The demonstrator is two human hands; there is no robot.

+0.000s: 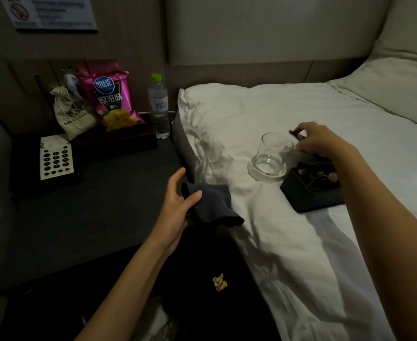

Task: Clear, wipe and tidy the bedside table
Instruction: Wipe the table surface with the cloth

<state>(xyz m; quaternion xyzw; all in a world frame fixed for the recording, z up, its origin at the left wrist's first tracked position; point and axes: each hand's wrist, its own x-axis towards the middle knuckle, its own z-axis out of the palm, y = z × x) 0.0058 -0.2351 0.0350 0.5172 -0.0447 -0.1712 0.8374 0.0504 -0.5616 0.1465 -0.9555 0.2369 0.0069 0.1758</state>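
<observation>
My left hand [179, 200] holds a dark folded cloth [212, 205] over the right edge of the dark bedside table [91, 217]. Out over the bed, my right hand [318, 141] pinches a small dark object [294, 134] just behind an empty glass [275, 153]. The glass stands on a white coaster [256, 172] on the white bedding. A dark box with small items [313, 188] lies on the bed under my right forearm. At the back of the table are a pink crisp packet [111, 99], a cloth drawstring bag [73, 114], a water bottle [158, 107] and a phone keypad [56, 156].
A dark tray [118, 141] holds the packet and bag against the wall, under sockets with a plugged-in charger [70, 84]. The white bed [301, 230] and pillow fill the right side. My dark clothing with a small dog badge [220, 283] is below.
</observation>
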